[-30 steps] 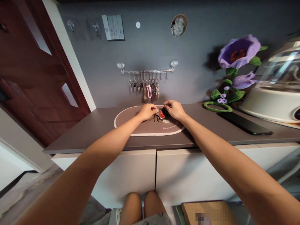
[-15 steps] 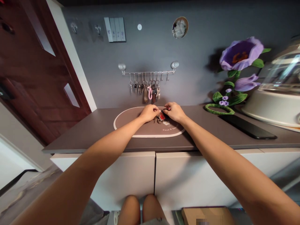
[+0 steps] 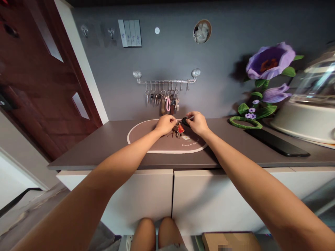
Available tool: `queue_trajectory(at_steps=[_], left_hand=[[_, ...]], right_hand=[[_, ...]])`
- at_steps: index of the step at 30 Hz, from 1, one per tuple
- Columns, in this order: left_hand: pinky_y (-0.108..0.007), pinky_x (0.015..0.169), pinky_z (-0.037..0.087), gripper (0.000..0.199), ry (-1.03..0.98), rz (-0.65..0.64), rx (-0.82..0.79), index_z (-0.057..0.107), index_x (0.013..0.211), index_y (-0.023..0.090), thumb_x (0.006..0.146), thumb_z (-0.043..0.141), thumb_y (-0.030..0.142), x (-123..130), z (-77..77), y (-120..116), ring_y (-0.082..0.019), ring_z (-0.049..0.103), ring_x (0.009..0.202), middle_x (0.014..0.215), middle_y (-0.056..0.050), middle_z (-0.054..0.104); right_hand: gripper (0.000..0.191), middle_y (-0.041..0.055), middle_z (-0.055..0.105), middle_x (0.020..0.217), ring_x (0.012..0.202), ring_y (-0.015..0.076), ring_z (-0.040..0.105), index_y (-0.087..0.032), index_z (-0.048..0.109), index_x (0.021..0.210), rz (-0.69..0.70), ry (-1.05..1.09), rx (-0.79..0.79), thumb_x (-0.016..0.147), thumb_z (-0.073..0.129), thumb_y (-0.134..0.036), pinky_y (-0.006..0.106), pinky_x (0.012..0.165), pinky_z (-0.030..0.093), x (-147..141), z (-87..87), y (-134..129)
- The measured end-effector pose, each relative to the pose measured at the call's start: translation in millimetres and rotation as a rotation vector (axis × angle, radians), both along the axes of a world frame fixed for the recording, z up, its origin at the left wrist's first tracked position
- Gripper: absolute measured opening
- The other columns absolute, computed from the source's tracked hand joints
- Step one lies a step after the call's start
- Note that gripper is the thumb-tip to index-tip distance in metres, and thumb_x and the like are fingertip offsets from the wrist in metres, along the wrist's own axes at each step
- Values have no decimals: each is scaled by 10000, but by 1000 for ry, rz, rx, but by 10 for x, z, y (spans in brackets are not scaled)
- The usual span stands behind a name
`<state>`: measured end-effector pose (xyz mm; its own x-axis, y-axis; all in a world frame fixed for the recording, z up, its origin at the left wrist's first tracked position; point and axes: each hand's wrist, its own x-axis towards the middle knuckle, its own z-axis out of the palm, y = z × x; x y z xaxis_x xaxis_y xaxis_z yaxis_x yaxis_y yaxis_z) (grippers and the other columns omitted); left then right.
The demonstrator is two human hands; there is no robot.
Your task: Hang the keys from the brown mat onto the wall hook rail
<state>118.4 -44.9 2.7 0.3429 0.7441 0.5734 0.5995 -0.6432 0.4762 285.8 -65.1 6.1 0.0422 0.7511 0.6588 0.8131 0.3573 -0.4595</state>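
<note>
My left hand [image 3: 164, 125] is closed, thumb and fingers pinched at the left side of a bunch of keys [image 3: 178, 135]. A red tag [image 3: 181, 129] hangs among the keys, just over the oval brown mat [image 3: 141, 134]. My right hand [image 3: 199, 123] grips a black fob [image 3: 185, 121] at the bunch's upper right. A short chain or ring seems to join the fob to the keys. The fingertips partly hide what they pinch.
Several key sets [image 3: 163, 101] hang from a clear hook rail [image 3: 167, 81] on the grey wall behind. To the right are a black phone [image 3: 278, 143], purple fabric flowers [image 3: 270, 62], a green ring base [image 3: 246, 123] and a cream appliance [image 3: 305, 116]. The counter's front edge [image 3: 104, 167] is nearer me.
My right hand has lifted its fingers a little, and more of the black fob shows. The red tag has turned and faces me more fully. My left hand stays in nearly the same place.
</note>
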Motion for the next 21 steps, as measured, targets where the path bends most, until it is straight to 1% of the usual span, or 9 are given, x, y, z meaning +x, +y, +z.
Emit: queue_trajectory(at_steps=[5, 12, 17, 21], left_hand=[[-255, 698, 424, 188, -41, 35, 109, 661, 771, 157, 746, 498, 249, -9, 16, 8, -141, 549, 717, 794, -52, 634], [-249, 721, 427, 178, -105, 22, 213, 647, 809, 162, 758, 494, 237, -4, 67, -6, -131, 542, 735, 816, -41, 607], [-245, 757, 415, 164, -115, -13, 267, 642, 821, 169, 758, 506, 236, 6, 137, -95, -132, 541, 772, 817, -35, 600], [-255, 780, 404, 174, -114, -9, 261, 639, 839, 175, 762, 510, 263, 19, 180, -152, -145, 539, 812, 840, -41, 599]], right_hand=[[141, 50, 582, 827, 759, 156, 538, -172, 570, 801, 36, 119, 103, 670, 516, -179, 328, 752, 438, 11, 35, 4], [126, 47, 587, 840, 717, 141, 545, -173, 556, 796, 84, 253, 183, 684, 531, -223, 313, 708, 452, -25, 147, -75], [174, 62, 582, 915, 730, 130, 546, -163, 548, 847, 118, 337, 210, 706, 532, -265, 304, 722, 450, -54, 204, -114], [220, 68, 576, 955, 768, 131, 544, -164, 543, 892, 159, 363, 225, 723, 526, -305, 300, 740, 446, -70, 227, -114]])
